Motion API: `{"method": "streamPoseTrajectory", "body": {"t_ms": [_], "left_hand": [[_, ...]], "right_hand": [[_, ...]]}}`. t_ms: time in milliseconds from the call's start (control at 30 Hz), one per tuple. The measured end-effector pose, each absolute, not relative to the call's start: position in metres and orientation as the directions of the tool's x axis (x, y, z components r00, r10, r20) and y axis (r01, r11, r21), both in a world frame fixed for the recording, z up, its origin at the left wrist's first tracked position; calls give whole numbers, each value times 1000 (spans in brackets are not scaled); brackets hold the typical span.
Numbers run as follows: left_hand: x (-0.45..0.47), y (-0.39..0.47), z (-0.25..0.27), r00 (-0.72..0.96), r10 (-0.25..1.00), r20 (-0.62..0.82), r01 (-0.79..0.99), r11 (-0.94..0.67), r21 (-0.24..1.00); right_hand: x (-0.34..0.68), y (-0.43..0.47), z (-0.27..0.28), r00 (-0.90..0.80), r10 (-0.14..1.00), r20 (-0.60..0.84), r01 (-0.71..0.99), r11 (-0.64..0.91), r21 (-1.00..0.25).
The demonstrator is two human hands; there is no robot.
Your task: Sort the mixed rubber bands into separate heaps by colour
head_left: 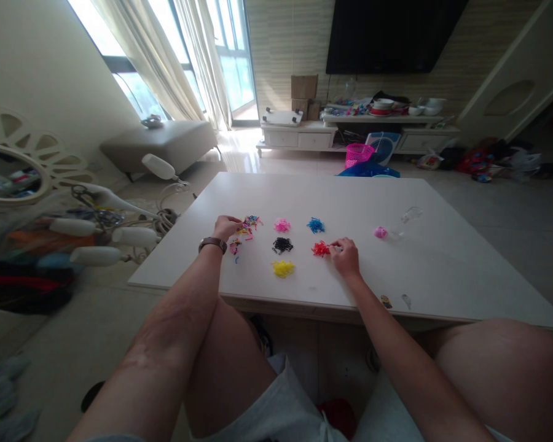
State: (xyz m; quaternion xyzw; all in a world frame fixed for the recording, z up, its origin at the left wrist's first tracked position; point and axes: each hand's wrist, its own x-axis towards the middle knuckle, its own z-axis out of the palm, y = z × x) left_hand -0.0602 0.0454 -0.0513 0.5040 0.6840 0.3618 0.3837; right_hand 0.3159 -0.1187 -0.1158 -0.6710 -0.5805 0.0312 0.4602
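Observation:
My left hand [227,227], with a watch on the wrist, reaches to the edge of a mixed pile of small coloured pieces [251,224]. Its fingers are pinched together; what they hold is too small to make out. At the red pile [320,248] my right hand [345,256] has thumb and fingers closed at the right edge, and I cannot tell what is between them. Between the hands lie a pink pile [282,225], a black pile [282,245], a yellow pile [282,268] and a blue pile [316,225]. A few loose mixed pieces [234,247] lie by my left wrist.
On the white table [447,264], to the right, are a pink lump [380,232], a clear plastic item [411,214], a small yellow figure [386,301] and a small clear piece [406,301]. A lamp with white shades [92,256] stands left of the table. A pink basket [358,155] stands beyond it.

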Motion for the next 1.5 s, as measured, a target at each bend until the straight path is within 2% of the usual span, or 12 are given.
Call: {"method": "streamPoseTrajectory", "body": {"t_ms": [433, 1133, 1367, 1500], "left_hand": [[-62, 49, -55, -224, 961, -164, 447, 251, 858], [-55, 38, -44, -204, 955, -214, 312, 271, 911], [-51, 37, -41, -143, 967, -213, 147, 233, 961], [-49, 34, -36, -49, 961, -272, 15, 273, 962]], "right_hand": [[317, -117, -118, 321, 803, 502, 750, 108, -653], [316, -117, -117, 320, 804, 501, 750, 107, -652], [316, -117, -117, 320, 803, 502, 748, 111, -654], [316, -118, -116, 324, 802, 502, 747, 108, -656]]}}
